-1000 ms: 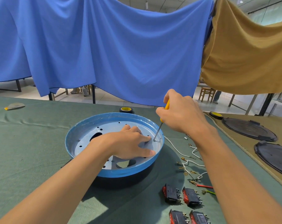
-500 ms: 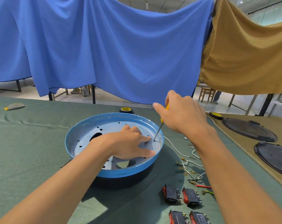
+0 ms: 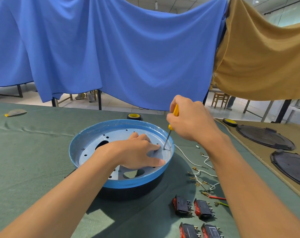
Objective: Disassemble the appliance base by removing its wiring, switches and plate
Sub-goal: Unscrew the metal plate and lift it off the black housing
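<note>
Wiring point(image 3: 198, 172) and four switches point(image 3: 181, 205) lie on the desk point(image 3: 34, 160), right of the appliance base point(image 3: 132, 185). Looks like the plate-screw step. Right hand point(image 3: 192, 122): fingers clamped round the yellow screwdriver point(image 3: 170, 127), tip in a screw by the right rim. Left hand point(image 3: 137, 153): fingers spread, pressing flat on the plate point(image 3: 92, 152). Next move needs steady downforce and the tip kept seated.

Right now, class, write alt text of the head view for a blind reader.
The right hand grips a yellow screwdriver, tip at a screw in the metal plate of a blue appliance base; the left hand presses flat on the plate. Four switches and loose wires lie on the green cloth beside it.
</note>
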`<state>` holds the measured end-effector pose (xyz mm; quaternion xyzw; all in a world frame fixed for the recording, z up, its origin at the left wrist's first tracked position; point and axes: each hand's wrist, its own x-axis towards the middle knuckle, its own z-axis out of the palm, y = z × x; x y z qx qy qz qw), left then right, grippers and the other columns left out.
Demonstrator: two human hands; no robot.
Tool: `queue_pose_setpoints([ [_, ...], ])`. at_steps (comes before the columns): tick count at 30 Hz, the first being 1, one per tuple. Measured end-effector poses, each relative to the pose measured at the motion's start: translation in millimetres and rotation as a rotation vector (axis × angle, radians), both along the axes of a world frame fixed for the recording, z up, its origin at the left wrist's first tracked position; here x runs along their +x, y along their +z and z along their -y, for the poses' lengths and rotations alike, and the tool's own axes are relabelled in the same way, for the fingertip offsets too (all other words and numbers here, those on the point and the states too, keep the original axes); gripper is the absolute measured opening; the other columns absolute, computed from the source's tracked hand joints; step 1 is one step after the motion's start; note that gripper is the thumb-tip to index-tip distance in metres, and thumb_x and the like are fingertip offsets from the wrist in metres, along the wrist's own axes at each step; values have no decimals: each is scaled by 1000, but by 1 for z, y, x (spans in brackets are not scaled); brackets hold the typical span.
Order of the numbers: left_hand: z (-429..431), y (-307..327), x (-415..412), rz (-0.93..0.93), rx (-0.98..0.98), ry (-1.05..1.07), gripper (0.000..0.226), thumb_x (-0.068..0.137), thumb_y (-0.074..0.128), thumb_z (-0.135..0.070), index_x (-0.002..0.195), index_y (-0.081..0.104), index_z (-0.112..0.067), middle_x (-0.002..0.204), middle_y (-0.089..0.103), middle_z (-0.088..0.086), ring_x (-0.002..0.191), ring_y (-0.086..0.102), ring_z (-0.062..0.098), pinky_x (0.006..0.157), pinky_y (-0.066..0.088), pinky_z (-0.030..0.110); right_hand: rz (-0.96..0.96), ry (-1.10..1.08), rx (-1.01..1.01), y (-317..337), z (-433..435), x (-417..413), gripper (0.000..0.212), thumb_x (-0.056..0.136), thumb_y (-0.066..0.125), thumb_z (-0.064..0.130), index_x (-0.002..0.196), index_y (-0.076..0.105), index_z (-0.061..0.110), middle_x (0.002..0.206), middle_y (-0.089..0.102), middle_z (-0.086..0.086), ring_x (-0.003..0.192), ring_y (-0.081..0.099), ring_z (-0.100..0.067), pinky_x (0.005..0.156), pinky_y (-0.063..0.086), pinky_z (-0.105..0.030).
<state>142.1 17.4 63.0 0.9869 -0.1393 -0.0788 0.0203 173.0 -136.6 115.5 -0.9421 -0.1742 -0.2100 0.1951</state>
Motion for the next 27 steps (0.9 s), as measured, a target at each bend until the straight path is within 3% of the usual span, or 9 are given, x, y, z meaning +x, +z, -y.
queue_pose_setpoints([
  [3, 0, 0, 0, 1, -1, -2, 65, 92, 33, -65, 150, 24, -37, 151, 27, -6, 133, 22, 22, 105, 24, 41, -40, 20, 4, 1, -1, -2, 20, 86, 52, 36, 100, 45, 22, 84, 55, 0, 85, 54, -28, 73, 50, -43],
  [7, -1, 0, 0, -5, -5, 7, 66, 92, 32, -66, 150, 24, -38, 151, 26, -6, 134, 21, 24, 107, 24, 43, 45, -68, -17, -2, -3, -2, 34, 92, 45, 54, 91, 48, 20, 83, 57, -3, 83, 54, -30, 67, 44, -40],
  [12, -1, -1, 1, 1, -3, -1, 66, 92, 32, -66, 150, 24, -38, 151, 27, -6, 133, 22, 24, 106, 25, 43, -10, -29, 1, 1, 0, 0, 18, 88, 53, 34, 97, 49, 18, 88, 58, -5, 85, 54, -29, 69, 48, -40],
  [18, 0, -1, 0, -5, -6, 4, 66, 92, 33, -66, 150, 24, -38, 151, 27, -6, 134, 21, 25, 107, 24, 43, 9, -67, 4, -1, -2, -1, 31, 92, 47, 50, 91, 50, 20, 87, 59, -5, 84, 55, -29, 70, 49, -42],
  [23, 0, 0, 0, -1, -3, 2, 65, 92, 33, -66, 150, 25, -38, 151, 27, -5, 134, 21, 23, 106, 25, 42, -21, -33, 4, 2, 2, 0, 19, 87, 53, 32, 98, 49, 18, 89, 57, -7, 87, 52, -31, 69, 45, -39],
  [27, 0, 0, -1, 0, -5, 5, 65, 92, 32, -66, 150, 25, -38, 150, 28, -5, 134, 21, 24, 106, 25, 42, 3, -58, 9, -1, 0, -1, 28, 90, 49, 45, 97, 45, 19, 88, 57, -6, 86, 53, -31, 67, 42, -38],
])
